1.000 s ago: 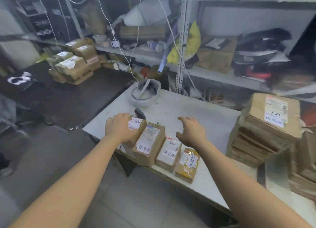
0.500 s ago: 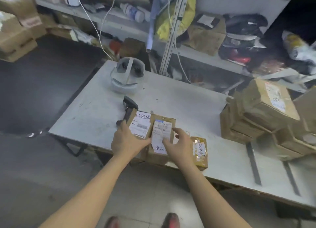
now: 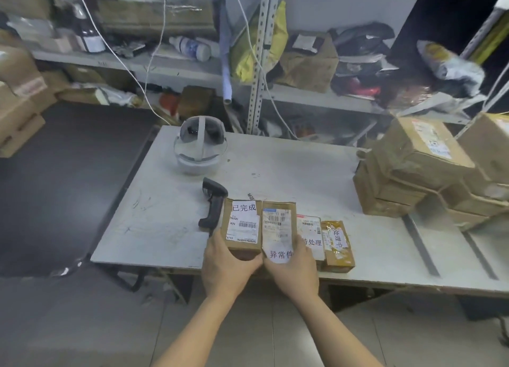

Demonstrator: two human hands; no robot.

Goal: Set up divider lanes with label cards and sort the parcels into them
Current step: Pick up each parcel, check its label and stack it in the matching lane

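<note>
the lane set-up step seems in hand: four carded parcels lie side by side at the near edge of the surface (image 3: 289,173). the left hand (image 3: 225,262) is clamped round the near end of the leftmost parcel (image 3: 242,223), the right hand (image 3: 292,267) round the second parcel (image 3: 278,226); the third parcel (image 3: 309,234) and fourth parcel (image 3: 337,245) lie beside them, untouched. next probably calls for squaring and spacing this row, then sorting from the parcel stack (image 3: 407,173) at right. a scanner (image 3: 213,207) lies just left; a headset (image 3: 199,146) sits farther back, cluttered shelves (image 3: 257,63) behind.
</note>
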